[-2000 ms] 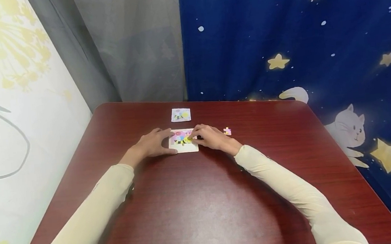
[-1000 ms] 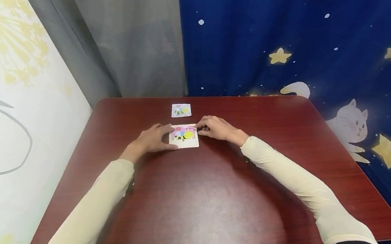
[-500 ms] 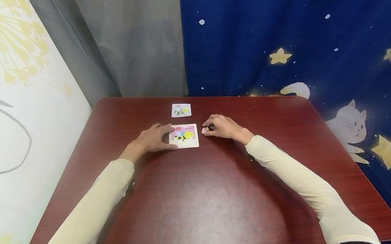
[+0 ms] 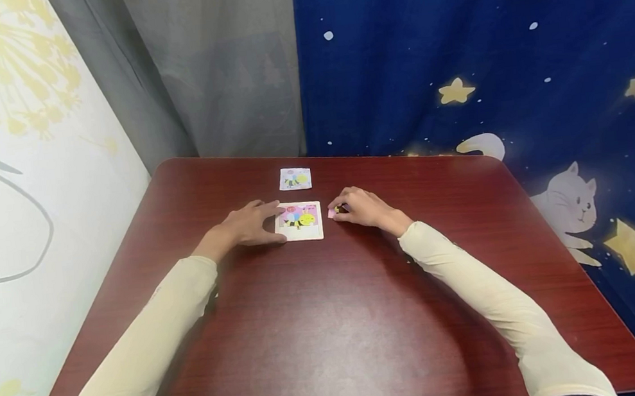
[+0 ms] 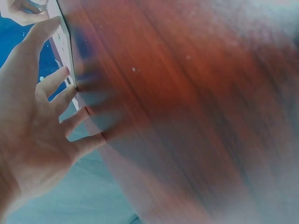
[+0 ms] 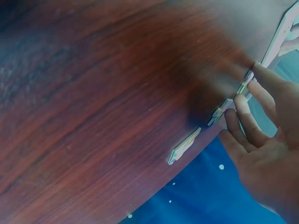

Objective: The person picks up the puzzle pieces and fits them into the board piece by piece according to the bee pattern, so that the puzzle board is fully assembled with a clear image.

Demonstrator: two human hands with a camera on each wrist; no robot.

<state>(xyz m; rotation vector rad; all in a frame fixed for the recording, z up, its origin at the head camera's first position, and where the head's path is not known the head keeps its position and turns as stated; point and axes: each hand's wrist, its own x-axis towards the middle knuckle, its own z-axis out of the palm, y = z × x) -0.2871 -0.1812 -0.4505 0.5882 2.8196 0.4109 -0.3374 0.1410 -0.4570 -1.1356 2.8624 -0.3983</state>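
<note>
A jigsaw puzzle tray (image 4: 305,233) with a white frame lies on the table, its upper part showing a yellow-and-black bee on pink. Beside its left edge spreads my left hand (image 4: 246,225), thumb near the lower corner and fingers near the upper one. In the left wrist view, that thumb touches the tray's edge. Just right of the tray, my right hand (image 4: 362,207) pinches a pink puzzle piece (image 4: 332,212) between thumb and fingers. The right wrist view shows another puzzle piece (image 6: 218,113) by its fingers and one farther off (image 6: 184,146).
A small picture card (image 4: 295,179) with the same bee lies behind the tray. The dark red table (image 4: 319,327) has rounded corners. A grey curtain (image 4: 229,72) and a blue star-patterned curtain (image 4: 386,74) hang beyond the far edge.
My right hand has left the tray's picture and moved right, and now pinches a pink piece on the table. The left hand has stayed at the tray's left edge.
</note>
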